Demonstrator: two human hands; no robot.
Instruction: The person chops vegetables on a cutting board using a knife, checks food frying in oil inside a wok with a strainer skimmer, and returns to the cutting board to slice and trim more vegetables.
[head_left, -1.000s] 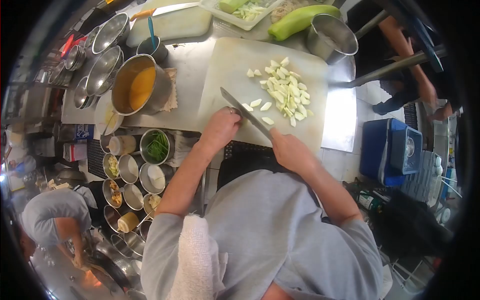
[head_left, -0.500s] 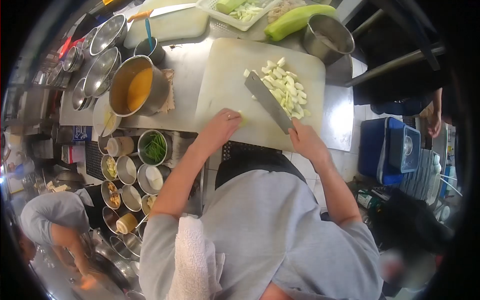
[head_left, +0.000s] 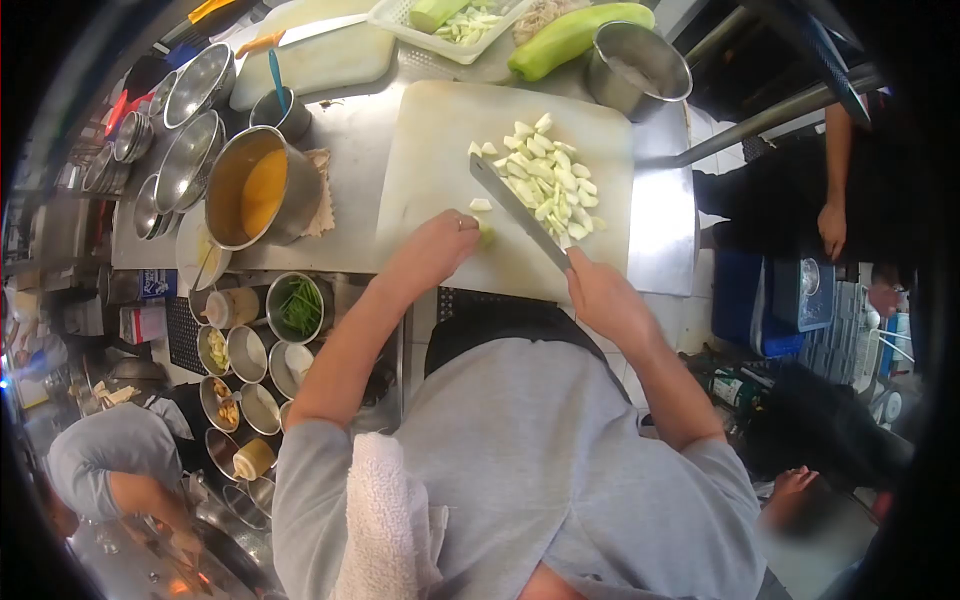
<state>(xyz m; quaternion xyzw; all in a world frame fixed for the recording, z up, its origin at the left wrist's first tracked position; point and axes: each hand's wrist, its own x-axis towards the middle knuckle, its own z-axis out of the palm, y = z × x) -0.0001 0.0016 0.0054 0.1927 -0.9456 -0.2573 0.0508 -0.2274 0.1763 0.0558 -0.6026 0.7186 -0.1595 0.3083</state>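
My right hand (head_left: 605, 297) is closed around the handle of a kitchen knife (head_left: 518, 213). The broad blade points up and left over the white cutting board (head_left: 420, 150), beside a pile of cut pale green vegetable pieces (head_left: 550, 180). Near the board's front edge, the curled fingers of my left hand (head_left: 440, 248) hold a small chunk of the green vegetable (head_left: 486, 236), mostly hidden by the fingers. One loose slice (head_left: 481, 204) lies between that chunk and the blade.
A metal pot (head_left: 638, 72) and a long green gourd (head_left: 580, 40) stand behind the board, with a white basket (head_left: 455, 42) nearby. Left are a pot of orange liquid (head_left: 262, 195) and several metal containers (head_left: 300, 307). A co-worker (head_left: 115, 460) bends at lower left; another person's arm (head_left: 835, 190) hangs at right.
The view has shifted slightly. The knife blade is turned more edge-on, and a loose slice now lies beside it. At right, a person's arm has come further into view.
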